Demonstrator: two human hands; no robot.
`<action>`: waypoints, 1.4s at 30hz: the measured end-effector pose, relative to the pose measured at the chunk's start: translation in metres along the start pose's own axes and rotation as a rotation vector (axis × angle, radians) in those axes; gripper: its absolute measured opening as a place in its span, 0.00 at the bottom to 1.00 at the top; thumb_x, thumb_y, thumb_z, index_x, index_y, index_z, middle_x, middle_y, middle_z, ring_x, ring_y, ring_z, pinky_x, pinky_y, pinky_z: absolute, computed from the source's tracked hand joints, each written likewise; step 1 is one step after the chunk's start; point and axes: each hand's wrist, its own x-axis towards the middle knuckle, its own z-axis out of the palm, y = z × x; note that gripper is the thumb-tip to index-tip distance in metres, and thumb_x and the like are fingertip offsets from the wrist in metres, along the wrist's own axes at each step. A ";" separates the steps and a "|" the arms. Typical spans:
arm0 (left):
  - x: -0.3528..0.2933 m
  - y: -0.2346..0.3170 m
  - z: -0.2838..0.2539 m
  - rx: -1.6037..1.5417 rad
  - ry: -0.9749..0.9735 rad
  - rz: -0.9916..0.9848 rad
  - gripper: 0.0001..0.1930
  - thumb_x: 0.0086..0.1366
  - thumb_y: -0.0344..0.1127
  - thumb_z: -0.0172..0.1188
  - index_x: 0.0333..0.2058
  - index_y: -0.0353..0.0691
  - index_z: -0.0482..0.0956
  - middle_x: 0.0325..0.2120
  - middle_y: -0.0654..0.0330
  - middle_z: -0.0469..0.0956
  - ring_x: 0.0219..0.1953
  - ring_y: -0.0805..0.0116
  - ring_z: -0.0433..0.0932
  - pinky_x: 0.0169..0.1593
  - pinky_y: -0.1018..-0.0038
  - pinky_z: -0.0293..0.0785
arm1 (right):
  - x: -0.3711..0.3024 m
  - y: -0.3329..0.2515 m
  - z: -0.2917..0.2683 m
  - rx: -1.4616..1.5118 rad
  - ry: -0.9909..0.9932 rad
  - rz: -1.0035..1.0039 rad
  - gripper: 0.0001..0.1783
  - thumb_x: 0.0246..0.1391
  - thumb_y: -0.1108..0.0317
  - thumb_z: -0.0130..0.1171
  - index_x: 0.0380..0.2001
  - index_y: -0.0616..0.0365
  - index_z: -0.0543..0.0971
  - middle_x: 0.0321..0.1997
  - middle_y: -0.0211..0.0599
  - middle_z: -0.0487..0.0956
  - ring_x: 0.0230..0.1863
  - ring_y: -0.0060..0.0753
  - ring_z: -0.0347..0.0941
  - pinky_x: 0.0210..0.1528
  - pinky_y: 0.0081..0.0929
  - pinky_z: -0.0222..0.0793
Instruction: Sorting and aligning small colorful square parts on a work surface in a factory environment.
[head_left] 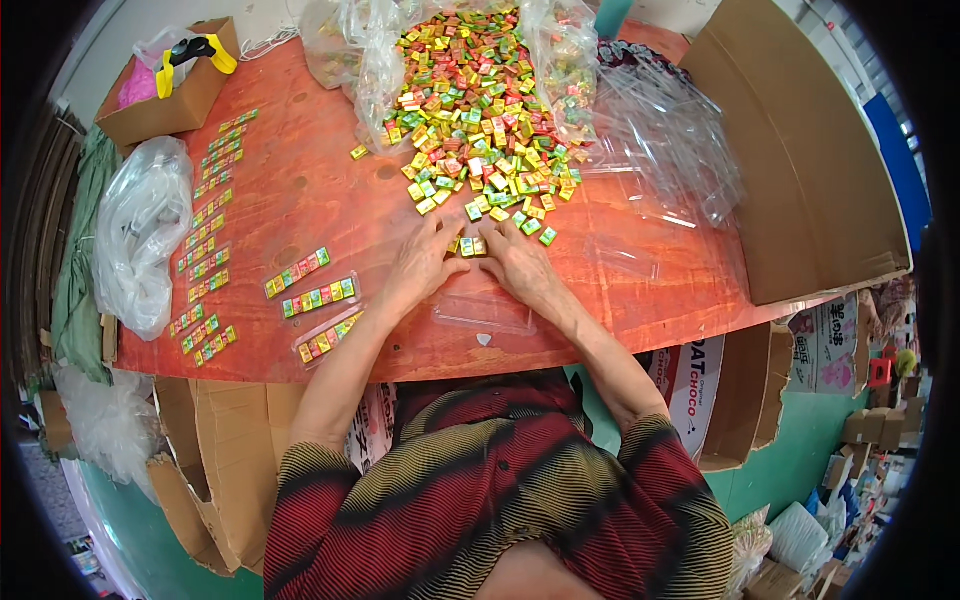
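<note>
My left hand (425,258) and right hand (520,265) curve beside opposite ends of 1 short row of boxes (472,246). I cannot tell whether either pinches it

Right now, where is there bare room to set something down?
A wide bare patch of tabletop lies between the far-left filled strips and the pile of small blocks. A smaller one lies along the front edge, between the right forearm and the cardboard sheet. Crowded: the pile down to the left hand and right hand, and the clear trays alongside.
</note>
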 end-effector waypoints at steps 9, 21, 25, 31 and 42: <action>0.004 0.009 0.015 0.052 0.057 0.048 0.24 0.46 0.36 0.66 0.45 0.44 0.72 0.37 0.53 0.66 0.41 0.52 0.69 0.42 0.62 0.68 | -0.011 0.024 -0.020 -0.273 0.176 0.356 0.12 0.47 0.63 0.58 0.33 0.58 0.71 0.33 0.46 0.70 0.30 0.51 0.72 0.27 0.43 0.67; 0.010 0.006 0.014 -0.052 0.031 0.044 0.23 0.45 0.31 0.65 0.44 0.41 0.72 0.36 0.52 0.65 0.41 0.52 0.69 0.41 0.61 0.68 | -0.009 0.043 -0.020 -0.234 0.206 0.323 0.17 0.46 0.66 0.58 0.40 0.56 0.71 0.35 0.43 0.70 0.36 0.47 0.70 0.32 0.41 0.68; 0.011 0.011 0.014 -0.061 0.003 0.039 0.23 0.46 0.29 0.65 0.43 0.41 0.72 0.34 0.52 0.65 0.38 0.51 0.70 0.40 0.62 0.68 | -0.013 0.035 -0.014 -0.256 0.342 0.210 0.15 0.45 0.66 0.58 0.38 0.57 0.72 0.34 0.41 0.70 0.36 0.45 0.70 0.33 0.39 0.67; 0.011 0.012 0.021 -0.042 0.035 0.061 0.23 0.46 0.31 0.65 0.43 0.43 0.72 0.33 0.53 0.65 0.36 0.52 0.70 0.38 0.62 0.68 | -0.014 0.033 -0.006 -0.432 0.261 0.245 0.12 0.44 0.66 0.59 0.34 0.56 0.74 0.33 0.40 0.70 0.34 0.42 0.67 0.32 0.37 0.63; 0.012 0.025 0.031 0.059 0.077 0.000 0.18 0.46 0.38 0.65 0.39 0.50 0.77 0.31 0.54 0.66 0.35 0.54 0.71 0.34 0.62 0.69 | -0.010 0.017 -0.001 -0.328 0.240 0.159 0.17 0.42 0.66 0.60 0.38 0.55 0.75 0.29 0.39 0.72 0.34 0.41 0.66 0.33 0.35 0.60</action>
